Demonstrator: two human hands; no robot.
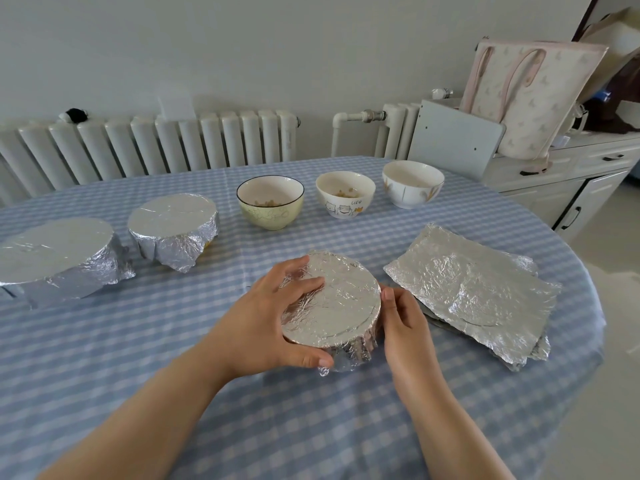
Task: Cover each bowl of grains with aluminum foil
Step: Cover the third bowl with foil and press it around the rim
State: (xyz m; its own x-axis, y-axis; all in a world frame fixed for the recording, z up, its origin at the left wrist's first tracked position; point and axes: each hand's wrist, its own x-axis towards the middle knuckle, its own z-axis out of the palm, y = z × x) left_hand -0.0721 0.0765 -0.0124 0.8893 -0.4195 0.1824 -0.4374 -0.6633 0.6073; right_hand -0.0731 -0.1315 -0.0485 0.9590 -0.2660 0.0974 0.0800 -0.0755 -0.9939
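Left of the blue-and-white checked bench (104, 358) stand two round bowls already wrapped in crinkled silver foil, the far-left wrapped bowl (59, 254) and its neighbour, the second wrapped bowl (173, 230). At centre front sits the bowl in hand, a round bowl under a taut sheet of aluminium foil (336, 306). The left hand (273, 317) lies spread over its left rim, fingers on the top face and thumb curled round the near edge. The right hand (403, 323) presses against the right side wall with fingers bent along the foil skirt; how tightly it grips cannot be told. The step appears to be crimping the skirt. It is best done by holding the top flat with the left hand while the right works round the rim, folding loose foil inward and downward. Behind stand three uncovered bowls: a pale yellow bowl with dark rim (270, 202), a white cartoon-printed bowl (345, 194) and a white bowl with gold leaf pattern (412, 183). To the right lies a stack of creased foil sheets (471, 289), ready for these.
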